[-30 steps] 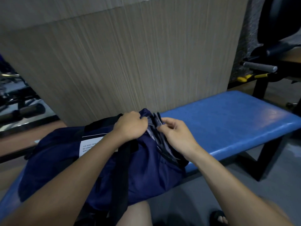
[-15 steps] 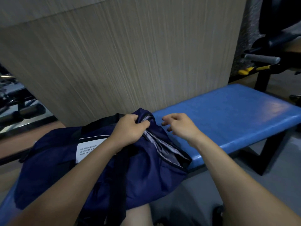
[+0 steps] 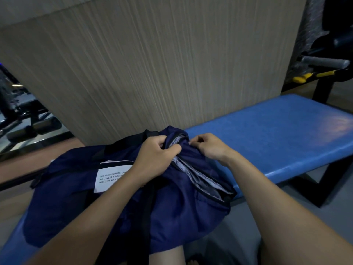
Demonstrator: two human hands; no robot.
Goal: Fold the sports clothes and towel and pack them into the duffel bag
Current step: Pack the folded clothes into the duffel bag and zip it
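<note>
A navy duffel bag [image 3: 177, 213] with black straps and a white text label lies on the left part of a blue padded bench [image 3: 282, 138]. Its zipper opening runs down the right end, and grey lining [image 3: 198, 175] shows through the gap. My left hand [image 3: 154, 159] grips the bag's fabric at the top end of the opening. My right hand [image 3: 212, 148] has its fingers curled and pinches something small at the opening's top edge, just right of my left hand. No clothes or towel show outside the bag.
A wood-grain wall panel [image 3: 152, 73] rises right behind the bench. Gym equipment with a grey handle and a yellow part [image 3: 322, 64] stands at the far right, and a mirror with more machines [image 3: 23, 115] sits at the left. My knee [image 3: 166, 257] is under the bag.
My right hand let go of the opening's lower edge, lifted, then came back to pinch at the top end of the opening. My left hand kept its grip on the bag.
</note>
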